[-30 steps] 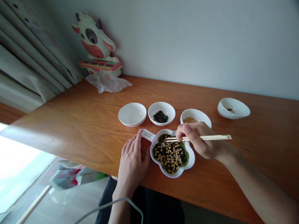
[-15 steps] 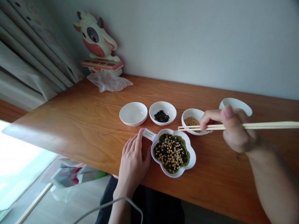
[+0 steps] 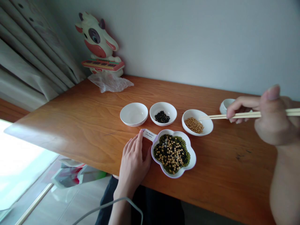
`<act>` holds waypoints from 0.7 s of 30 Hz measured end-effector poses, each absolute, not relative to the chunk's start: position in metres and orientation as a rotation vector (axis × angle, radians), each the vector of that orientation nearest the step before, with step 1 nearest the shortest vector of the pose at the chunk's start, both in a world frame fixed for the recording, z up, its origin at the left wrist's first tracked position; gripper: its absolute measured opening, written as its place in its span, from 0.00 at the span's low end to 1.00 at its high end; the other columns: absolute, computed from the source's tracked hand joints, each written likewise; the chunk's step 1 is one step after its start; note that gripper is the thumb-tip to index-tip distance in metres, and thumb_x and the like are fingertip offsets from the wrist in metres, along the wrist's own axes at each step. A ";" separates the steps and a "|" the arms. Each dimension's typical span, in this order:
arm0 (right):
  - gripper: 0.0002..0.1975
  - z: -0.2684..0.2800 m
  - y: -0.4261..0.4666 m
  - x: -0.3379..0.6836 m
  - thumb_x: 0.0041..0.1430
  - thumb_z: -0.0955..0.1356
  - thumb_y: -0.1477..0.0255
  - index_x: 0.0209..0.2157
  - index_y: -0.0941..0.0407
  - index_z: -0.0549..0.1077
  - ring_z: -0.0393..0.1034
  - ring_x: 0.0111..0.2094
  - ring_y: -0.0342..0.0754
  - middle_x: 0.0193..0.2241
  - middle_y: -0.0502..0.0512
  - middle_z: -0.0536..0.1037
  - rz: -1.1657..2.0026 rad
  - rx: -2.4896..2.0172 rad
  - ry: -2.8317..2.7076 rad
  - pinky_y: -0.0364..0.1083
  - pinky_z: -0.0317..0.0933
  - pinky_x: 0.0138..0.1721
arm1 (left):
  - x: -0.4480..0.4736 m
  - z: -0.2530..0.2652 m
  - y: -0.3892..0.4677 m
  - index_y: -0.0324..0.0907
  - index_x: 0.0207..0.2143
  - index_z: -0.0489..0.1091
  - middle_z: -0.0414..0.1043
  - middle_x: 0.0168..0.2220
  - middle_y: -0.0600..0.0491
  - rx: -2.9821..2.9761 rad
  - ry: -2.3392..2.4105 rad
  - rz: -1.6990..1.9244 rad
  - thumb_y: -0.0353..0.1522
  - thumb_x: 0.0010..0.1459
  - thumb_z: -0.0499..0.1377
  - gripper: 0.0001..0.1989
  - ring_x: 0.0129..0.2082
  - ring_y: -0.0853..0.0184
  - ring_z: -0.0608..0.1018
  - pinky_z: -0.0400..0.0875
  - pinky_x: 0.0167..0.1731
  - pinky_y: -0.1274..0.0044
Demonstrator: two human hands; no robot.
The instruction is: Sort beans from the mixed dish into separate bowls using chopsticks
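Observation:
My right hand [image 3: 264,114] is closed around a pair of wooden chopsticks [image 3: 248,115]. Their tips are over a white bowl [image 3: 209,126] of soybeans [image 3: 194,125]; I cannot tell whether they pinch one. A flower-shaped dish [image 3: 191,161] with a labelled handle holds mixed green, black and yellow beans [image 3: 172,153]. Flat on the table beside that handle lies my left hand [image 3: 134,157], fingers stretched out, the index fingertip at the handle's end. Left of the soybeans stands a white bowl [image 3: 172,107] with black beans [image 3: 162,117], and further left an empty white bowl [image 3: 134,113].
Partly behind my right hand is another white bowl [image 3: 225,106]. A cow toy with a keyboard [image 3: 100,47] stands at the back left, a crumpled plastic bag [image 3: 111,82] before it. A grey cable [image 3: 107,204] crosses my left wrist. The wooden table [image 3: 77,125] meets the wall behind.
My right hand has moved right and slightly up. The chopstick tips went from the flower-shaped dish's rim to the soybean bowl. My left hand has stayed in place.

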State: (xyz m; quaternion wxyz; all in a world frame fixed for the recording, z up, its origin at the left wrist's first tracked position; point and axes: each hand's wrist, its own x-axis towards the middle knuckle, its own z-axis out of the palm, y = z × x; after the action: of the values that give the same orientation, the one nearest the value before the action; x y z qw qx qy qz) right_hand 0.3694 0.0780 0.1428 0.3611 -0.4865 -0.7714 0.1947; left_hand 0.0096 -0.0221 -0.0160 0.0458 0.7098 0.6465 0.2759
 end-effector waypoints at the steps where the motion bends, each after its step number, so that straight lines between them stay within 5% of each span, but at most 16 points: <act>1: 0.42 0.144 0.076 0.365 0.73 0.46 0.46 0.29 0.53 0.80 0.70 0.25 0.52 0.24 0.61 0.77 0.537 -1.229 -2.010 0.54 0.61 0.27 | 0.009 -0.016 -0.022 0.43 0.75 0.48 0.70 0.65 0.40 2.168 1.973 0.839 0.36 0.67 0.59 0.38 0.65 0.49 0.72 0.67 0.65 0.54; 21: 0.35 0.116 0.064 0.292 0.76 0.50 0.50 0.28 0.54 0.74 0.67 0.27 0.45 0.25 0.52 0.74 0.818 -1.067 -2.392 0.48 0.59 0.34 | 0.010 -0.017 -0.021 0.42 0.75 0.47 0.70 0.64 0.40 2.169 1.987 0.837 0.37 0.68 0.59 0.38 0.64 0.50 0.72 0.67 0.65 0.55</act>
State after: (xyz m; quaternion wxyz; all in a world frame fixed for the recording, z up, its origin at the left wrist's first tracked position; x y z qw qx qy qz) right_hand 0.2924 0.0638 0.1159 0.1973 -0.3812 -0.8546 0.2924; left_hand 0.0101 -0.0211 -0.0165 0.0417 0.7085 0.6492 0.2735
